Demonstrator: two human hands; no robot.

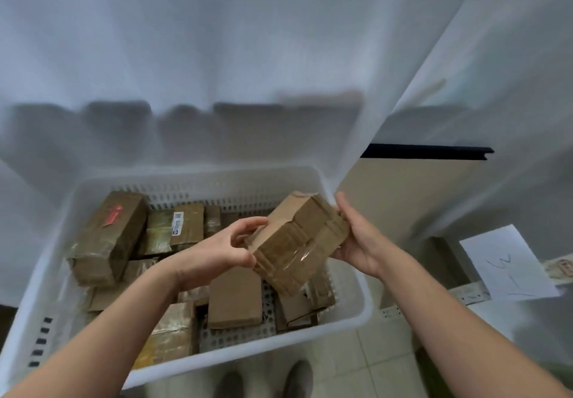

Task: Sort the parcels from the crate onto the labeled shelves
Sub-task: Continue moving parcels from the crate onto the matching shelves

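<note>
A small taped cardboard parcel (297, 239) is held tilted above the white plastic crate (350, 292). My left hand (223, 248) grips its left end with curled fingers and thumb. My right hand (359, 236) cups its right end, fingers behind the box and thumb in front. Inside the crate lie several more brown parcels: a long one with a red mark (108, 236) at the left, one with a white barcode label (183, 227) at the back, and a plain flat one (235, 296) in the middle.
A white translucent curtain (217, 72) hangs over the shelves ahead, with dark blurred shapes behind it. At the right, a paper label with handwriting (508, 267) is fixed to a perforated shelf rail (468, 296). My two shoes (263, 382) stand on the tiled floor below the crate.
</note>
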